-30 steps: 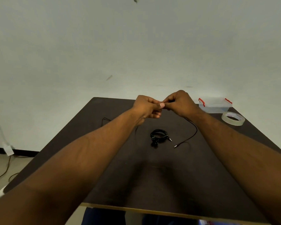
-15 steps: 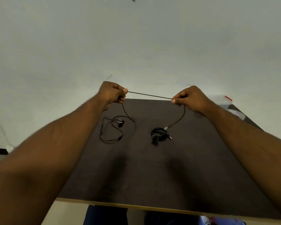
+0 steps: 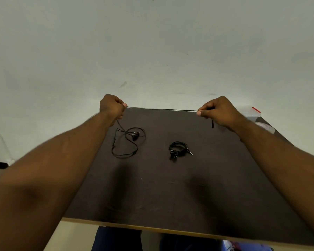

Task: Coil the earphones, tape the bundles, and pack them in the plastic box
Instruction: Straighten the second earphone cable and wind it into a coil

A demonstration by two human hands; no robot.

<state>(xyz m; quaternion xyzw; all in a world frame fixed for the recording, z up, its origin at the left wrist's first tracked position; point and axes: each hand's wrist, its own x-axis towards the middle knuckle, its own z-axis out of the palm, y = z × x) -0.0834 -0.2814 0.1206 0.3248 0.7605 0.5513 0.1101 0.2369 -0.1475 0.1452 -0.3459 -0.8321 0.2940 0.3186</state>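
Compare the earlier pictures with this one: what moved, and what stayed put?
The left hand and right hand drew apart, pulling the earphone cable taut and lifting its plug off the table. The coiled bundle stayed put.

Above the dark table (image 3: 170, 192), the left hand (image 3: 111, 106) and right hand (image 3: 218, 111) pinch an earphone cable (image 3: 161, 109) taut between them. At 12 o'clock lies a coiled earphone bundle (image 3: 179, 149); at 2 o'clock, the plastic box (image 3: 249, 112).
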